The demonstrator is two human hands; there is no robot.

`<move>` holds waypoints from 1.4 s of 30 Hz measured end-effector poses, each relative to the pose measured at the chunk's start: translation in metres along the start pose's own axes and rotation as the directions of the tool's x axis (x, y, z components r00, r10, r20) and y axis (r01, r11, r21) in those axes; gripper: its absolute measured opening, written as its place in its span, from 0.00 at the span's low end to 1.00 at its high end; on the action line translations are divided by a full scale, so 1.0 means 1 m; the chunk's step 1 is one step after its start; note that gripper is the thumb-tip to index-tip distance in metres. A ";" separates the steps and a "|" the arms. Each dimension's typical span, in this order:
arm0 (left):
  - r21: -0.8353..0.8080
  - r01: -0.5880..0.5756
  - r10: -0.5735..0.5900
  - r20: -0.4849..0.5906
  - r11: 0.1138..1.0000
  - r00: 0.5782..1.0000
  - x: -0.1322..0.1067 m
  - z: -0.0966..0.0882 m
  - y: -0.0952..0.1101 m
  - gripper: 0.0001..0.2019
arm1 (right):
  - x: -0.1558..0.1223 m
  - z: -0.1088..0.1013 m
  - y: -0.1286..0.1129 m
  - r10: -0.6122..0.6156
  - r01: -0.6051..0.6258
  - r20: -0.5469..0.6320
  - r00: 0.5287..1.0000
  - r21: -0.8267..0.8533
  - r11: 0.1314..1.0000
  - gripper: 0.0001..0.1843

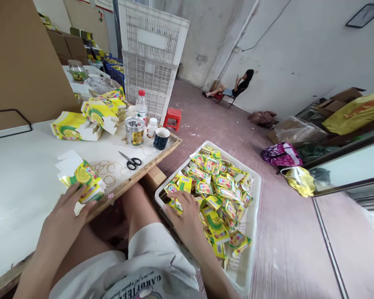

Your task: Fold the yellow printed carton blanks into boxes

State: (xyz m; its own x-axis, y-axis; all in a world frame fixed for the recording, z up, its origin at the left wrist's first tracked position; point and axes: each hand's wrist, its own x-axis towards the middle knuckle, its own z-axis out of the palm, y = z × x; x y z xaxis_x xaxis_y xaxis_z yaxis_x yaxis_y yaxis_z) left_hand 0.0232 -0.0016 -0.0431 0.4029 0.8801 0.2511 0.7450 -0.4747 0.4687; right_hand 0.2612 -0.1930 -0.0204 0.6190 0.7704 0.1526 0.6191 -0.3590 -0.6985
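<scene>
My left hand (64,220) rests on the white table (18,182), its fingers spread against a yellow and green carton (82,180) with an open white flap. My right hand (185,218) reaches down into a white plastic tray (254,195) beside my knee. The tray is heaped with several small yellow-green packets (218,191). The fingers of that hand curl over packets at the tray's near left corner.
Scissors (130,160) and loose rubber bands (107,169) lie on the table. Behind them stand a glass jar (134,131), a dark mug (161,138), a bottle (141,104) and more cartons (87,120). White crates (151,54) are stacked behind. Another person (235,87) sits by the far wall.
</scene>
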 end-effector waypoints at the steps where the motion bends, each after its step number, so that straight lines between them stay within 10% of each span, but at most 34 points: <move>1: 0.019 0.019 -0.019 0.022 1.000 1.000 0.001 -0.001 -0.004 0.20 | 0.000 0.005 -0.006 0.002 -0.006 0.045 0.999 0.079 0.997 0.11; 4: 0.096 0.092 -0.089 -0.027 0.991 0.996 0.003 -0.008 -0.008 0.15 | 0.000 0.014 -0.018 0.005 -0.037 0.120 0.993 0.264 0.964 0.10; 8: 0.063 0.188 -0.147 -0.403 0.980 0.903 -0.007 -0.019 0.004 0.12 | -0.001 0.022 -0.026 0.001 -0.078 0.188 0.982 0.400 0.913 0.11; 11: -0.042 -0.249 0.200 -0.474 0.968 0.857 -0.028 -0.018 0.025 0.20 | 0.000 0.031 -0.032 0.016 -0.179 0.263 0.965 0.610 0.772 0.27; 13: -0.190 -0.603 0.523 -0.343 0.775 0.780 -0.042 -0.011 0.040 0.26 | 0.002 0.035 -0.034 0.068 -0.288 0.311 0.948 0.745 0.602 0.27; 15: -0.368 -0.714 0.660 -0.282 0.596 0.697 -0.053 -0.001 0.054 0.29 | 0.005 0.038 -0.033 0.123 -0.354 0.339 0.933 0.800 0.483 0.21; 19: -0.712 -0.360 0.363 -0.157 0.603 0.918 -0.063 0.014 0.069 0.27 | 0.002 0.042 -0.026 0.161 -0.363 0.326 0.932 0.815 0.452 0.15; 21: -0.895 -0.022 0.098 0.024 0.445 0.995 -0.064 0.017 0.071 0.28 | -0.005 0.047 -0.026 0.163 -0.377 0.341 0.926 0.819 0.433 0.14; 26: -0.818 0.572 0.066 0.568 -0.065 0.820 -0.059 0.019 0.071 0.27 | -0.021 0.064 -0.029 0.145 -0.415 0.390 0.909 0.829 0.374 0.17; 32: -0.774 0.612 0.144 0.595 -0.164 0.791 -0.053 0.015 0.082 0.21 | -0.023 0.058 -0.027 0.125 -0.409 0.393 0.911 0.828 0.384 0.17; 42: -0.834 0.549 -0.132 0.540 0.049 0.831 -0.052 0.036 0.091 0.25 | -0.027 0.055 -0.029 0.131 -0.262 0.242 0.961 0.661 0.703 0.10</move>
State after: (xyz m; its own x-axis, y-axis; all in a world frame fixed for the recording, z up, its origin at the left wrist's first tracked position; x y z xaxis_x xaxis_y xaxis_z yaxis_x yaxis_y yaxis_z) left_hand 0.0892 -0.0901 -0.0442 0.5235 0.7936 -0.3102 -0.1856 0.4615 0.8675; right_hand 0.1999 -0.1741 -0.0427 0.5590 0.8212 -0.1142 -0.0468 -0.1063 -0.9932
